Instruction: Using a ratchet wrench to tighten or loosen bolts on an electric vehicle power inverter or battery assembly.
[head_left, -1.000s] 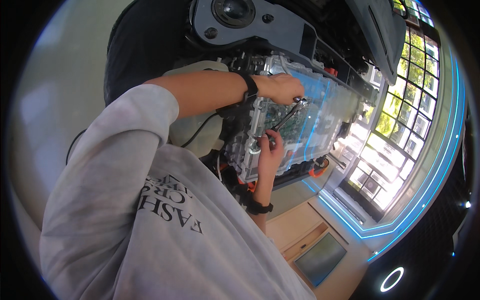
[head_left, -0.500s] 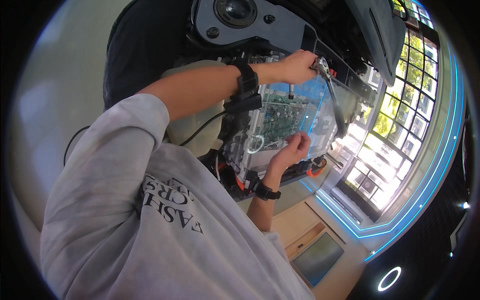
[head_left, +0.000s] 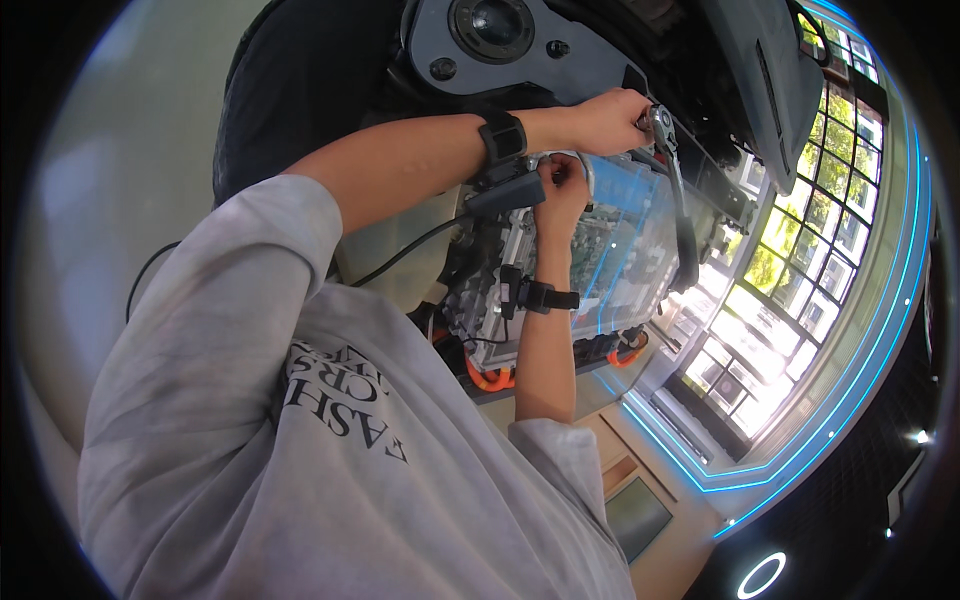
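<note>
My left hand [head_left: 612,120] is closed at the head of a ratchet wrench [head_left: 662,128], whose black handle hangs down to the right. Below it, my right hand [head_left: 563,190] has its fingers pinched together near my left wrist. A small shiny metal edge shows beside those fingers, but what they hold is hidden. Under both hands lies a unit with a clear cover [head_left: 640,235], partly blocked by my right forearm. Each wrist wears a black strap, and a dark module [head_left: 508,195] hangs from the left one.
A grey panel with a round dome [head_left: 490,28] and knobs lies beyond my left arm. Orange cables [head_left: 490,378] run along the unit's near edge. A large dark grey panel [head_left: 760,90] stands at upper right. A black cable [head_left: 405,252] trails from the left wrist module.
My right hand has moved up from over the clear cover to beside my left wrist, its fingers now pinched. My left hand keeps the ratchet wrench and has shifted slightly right in the picture.
</note>
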